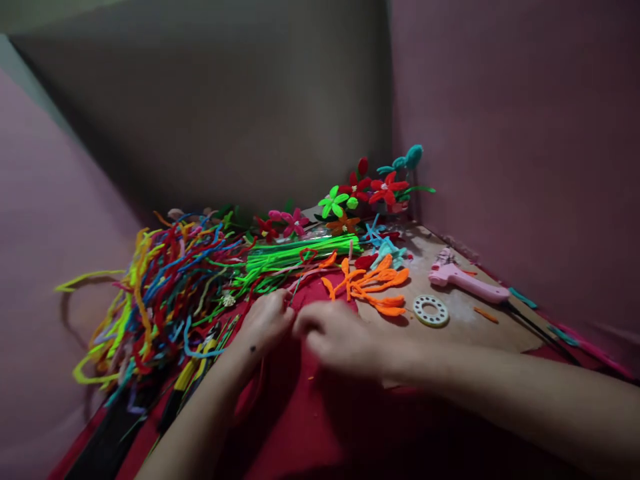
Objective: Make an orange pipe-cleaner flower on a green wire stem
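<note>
My left hand is closed in a pinch over the red cloth, with a thin strand near its fingertips; what it grips is too small to make out. Close beside it on the right, my right hand has its fingers curled and is smeared by motion. Anything inside its grasp is hidden. Just beyond my hands lie orange fuzzy petals joined on stems. Bright green pipe cleaners form a bundle behind my left hand.
A tangled heap of coloured pipe cleaners lies left, near yellow-handled pliers. Finished fuzzy flowers stand at the back. On the cardboard at right are a pink glue gun and a white ring-shaped spool. Walls rise behind.
</note>
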`<state>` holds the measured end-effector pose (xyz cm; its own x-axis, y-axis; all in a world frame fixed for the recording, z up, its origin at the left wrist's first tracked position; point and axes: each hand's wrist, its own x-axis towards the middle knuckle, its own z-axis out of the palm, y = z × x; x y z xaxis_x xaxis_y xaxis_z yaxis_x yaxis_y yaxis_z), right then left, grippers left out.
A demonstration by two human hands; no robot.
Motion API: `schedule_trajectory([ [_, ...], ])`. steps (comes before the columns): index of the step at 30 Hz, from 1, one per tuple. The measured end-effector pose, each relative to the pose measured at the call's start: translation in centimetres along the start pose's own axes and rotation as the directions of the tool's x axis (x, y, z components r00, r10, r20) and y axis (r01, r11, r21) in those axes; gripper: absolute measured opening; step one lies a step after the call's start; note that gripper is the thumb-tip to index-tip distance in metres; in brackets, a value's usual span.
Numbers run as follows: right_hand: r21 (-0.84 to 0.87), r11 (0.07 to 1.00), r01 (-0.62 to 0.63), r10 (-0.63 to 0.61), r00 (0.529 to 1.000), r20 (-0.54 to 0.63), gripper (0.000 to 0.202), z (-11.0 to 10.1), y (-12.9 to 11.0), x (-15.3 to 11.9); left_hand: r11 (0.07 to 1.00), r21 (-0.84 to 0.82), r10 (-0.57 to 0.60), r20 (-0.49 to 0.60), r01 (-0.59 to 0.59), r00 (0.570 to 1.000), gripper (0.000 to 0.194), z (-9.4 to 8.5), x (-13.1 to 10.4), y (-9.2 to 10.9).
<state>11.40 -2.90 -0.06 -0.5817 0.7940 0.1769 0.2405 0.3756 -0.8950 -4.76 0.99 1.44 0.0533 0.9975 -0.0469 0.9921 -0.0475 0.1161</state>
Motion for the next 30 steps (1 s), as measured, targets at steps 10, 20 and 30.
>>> schedule_trajectory([
  [10,-0.728,0.660,-0.187,0.218,0.975,-0.053,0.026,-0.4,1.6,1.0,0.408,-0.913,0.058,0.044,0.017,0.997,0.010,-0.1,-0.2,1.7],
  [20,-0.062,0.949,-0.309,0.288,0.929,-0.231,0.009,-0.9,3.9,1.9,0.152,-0.988,0.078,-0.026,-0.038,0.997,0.017,0.4,-0.9,0.4],
  [30,0.926,0.360,-0.118,0.264,0.964,0.020,0.021,-2.7,3.0,1.8,0.167,-0.986,0.137,0.045,0.022,0.989,0.023,-0.4,-2.0,1.3],
])
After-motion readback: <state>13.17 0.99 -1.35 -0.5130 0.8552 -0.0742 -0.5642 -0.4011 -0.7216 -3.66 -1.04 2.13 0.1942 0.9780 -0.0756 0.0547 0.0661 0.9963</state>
